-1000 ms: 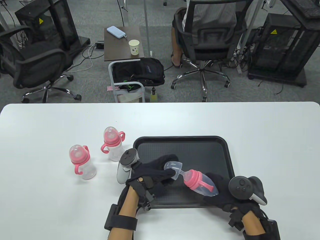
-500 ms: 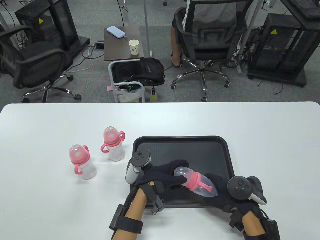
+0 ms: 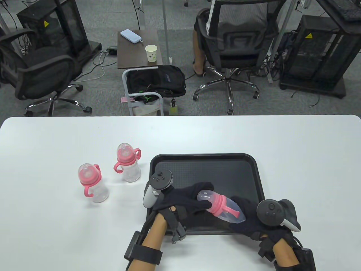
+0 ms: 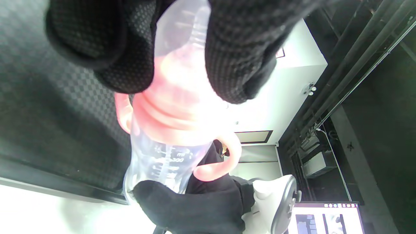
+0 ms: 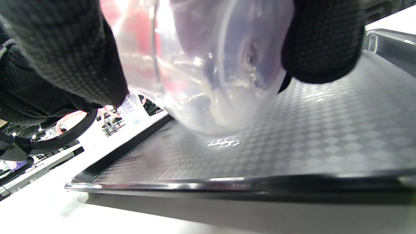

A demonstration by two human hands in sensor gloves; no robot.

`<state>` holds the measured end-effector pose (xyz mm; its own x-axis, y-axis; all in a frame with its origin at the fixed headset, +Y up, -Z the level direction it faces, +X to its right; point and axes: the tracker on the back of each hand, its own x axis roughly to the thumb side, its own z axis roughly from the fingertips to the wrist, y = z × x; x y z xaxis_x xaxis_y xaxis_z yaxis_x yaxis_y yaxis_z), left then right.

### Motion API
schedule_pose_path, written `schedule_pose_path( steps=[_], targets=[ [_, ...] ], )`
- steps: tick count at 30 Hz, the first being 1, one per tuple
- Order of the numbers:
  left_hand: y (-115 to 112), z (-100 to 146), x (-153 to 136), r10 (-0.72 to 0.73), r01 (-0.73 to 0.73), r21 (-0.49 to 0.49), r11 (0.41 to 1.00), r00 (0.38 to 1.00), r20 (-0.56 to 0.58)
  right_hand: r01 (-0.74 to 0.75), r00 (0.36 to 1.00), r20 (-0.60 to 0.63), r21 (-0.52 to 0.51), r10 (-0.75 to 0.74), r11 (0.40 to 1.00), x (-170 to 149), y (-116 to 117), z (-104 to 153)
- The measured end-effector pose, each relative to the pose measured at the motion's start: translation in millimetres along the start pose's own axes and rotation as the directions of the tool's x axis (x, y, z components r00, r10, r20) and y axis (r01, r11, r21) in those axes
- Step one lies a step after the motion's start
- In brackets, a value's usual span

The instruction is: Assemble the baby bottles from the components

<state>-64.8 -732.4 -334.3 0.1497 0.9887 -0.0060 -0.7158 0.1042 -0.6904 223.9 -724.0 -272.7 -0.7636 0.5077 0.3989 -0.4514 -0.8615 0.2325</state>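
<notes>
Both hands are on the third bottle (image 3: pixel 225 209), held tilted above the black tray (image 3: pixel 206 163), cap end pointing left and away from the person.

- Right hand (image 3: pixel 248 216): fingers curled round the clear body near the base. The right wrist view shows the bottle base (image 5: pixel 224 81) clamped between gloved fingers, lifted clear of the tray floor.
- Left hand (image 3: pixel 184 201): fingers pinch the clear dome cap (image 3: pixel 204 196), which sits on the pink collar (image 3: pixel 217 204). The left wrist view shows fingers (image 4: pixel 240 48) wrapped round the cap from both sides.
- Can't tell if the cap is fully seated; the seam is hidden under the glove and washed out in the left wrist view.
- Two finished bottles stand on the white table (image 3: pixel 296 158) left of the tray: near one (image 3: pixel 93 183), far one (image 3: pixel 128 166).

Judgement: this is the cap press-on step, last bottle, task nearly done.

Risks:
- Cap goes on crooked because the push isn't along the bottle's axis. It looks closed, then pops off later.
- Hard squeeze on the thin dome could flex it and stop it snapping home.
- Smooth body and a glove grip near the base: a push from the left could slide the bottle through the right hand.
- The pink handle (image 3: pixel 232 210) sticks out toward the right fingers and could catch during a twist.
- Setting it down close to the far bottle could knock that one over.
</notes>
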Motion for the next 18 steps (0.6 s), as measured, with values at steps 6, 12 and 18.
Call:
schedule_pose_path(
  steps=[6, 12, 18],
  targets=[
    [-4.0, 0.0, 7.2, -0.021, 0.020, 0.027, 0.999, 0.999, 0.034, -0.017, 1.000, 0.016, -0.046, 0.018, 0.999, 2.4, -3.5, 2.0],
    [-9.6, 1.3, 21.3, -0.076, 0.074, 0.060, 0.995, 0.996, 0.044, -0.047, 0.998, 0.038, -0.092, 0.050, 0.995, 10.1, -9.3, 6.6],
    [-9.7, 1.1, 18.3, -0.090, 0.088, 0.061, 0.994, 0.995, 0.035, -0.094, 0.994, 0.044, -0.100, 0.099, 0.991, 12.9, -7.3, 6.1]
  ],
)
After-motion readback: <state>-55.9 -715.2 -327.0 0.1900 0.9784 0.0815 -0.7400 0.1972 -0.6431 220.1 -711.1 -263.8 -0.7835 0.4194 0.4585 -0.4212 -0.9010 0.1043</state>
